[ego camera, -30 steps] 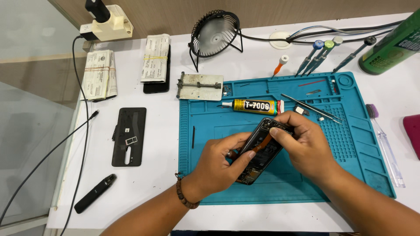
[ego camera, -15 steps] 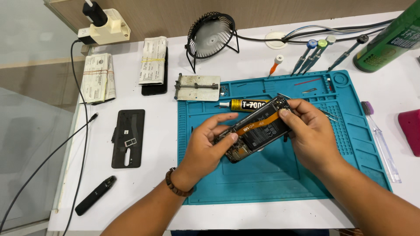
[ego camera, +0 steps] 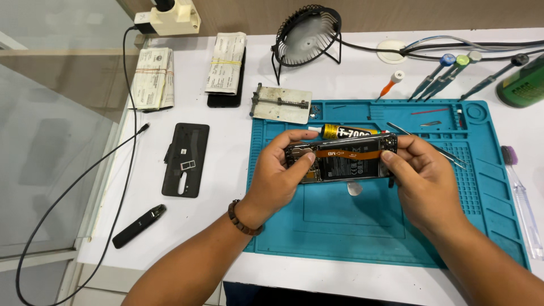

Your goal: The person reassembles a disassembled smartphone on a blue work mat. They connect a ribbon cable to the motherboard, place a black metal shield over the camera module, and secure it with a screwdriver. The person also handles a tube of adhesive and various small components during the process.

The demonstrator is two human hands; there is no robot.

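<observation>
Back cover (ego camera: 186, 158) is off, lying left on the bench. My left hand (ego camera: 277, 178) and right hand (ego camera: 422, 178) both grip the opened phone (ego camera: 340, 161); guts exposed, reassembly not done.

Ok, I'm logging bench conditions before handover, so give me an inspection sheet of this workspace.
Surface: white table with a teal repair mat on it.
Job's things: opened phone, insides showing, held level above the mat.
Clutter: glue tube, tweezers, metal holder plate, black back cover, black pen-shaped device, two banded paper bundles, screwdrivers, small fan, green bottle.
Grips: left hand and right hand each grip one end of the phone.
Cables: black lead from the wall plug; bundle at the far edge.
Surroundings: glass panel at left, wooden wall behind.
</observation>
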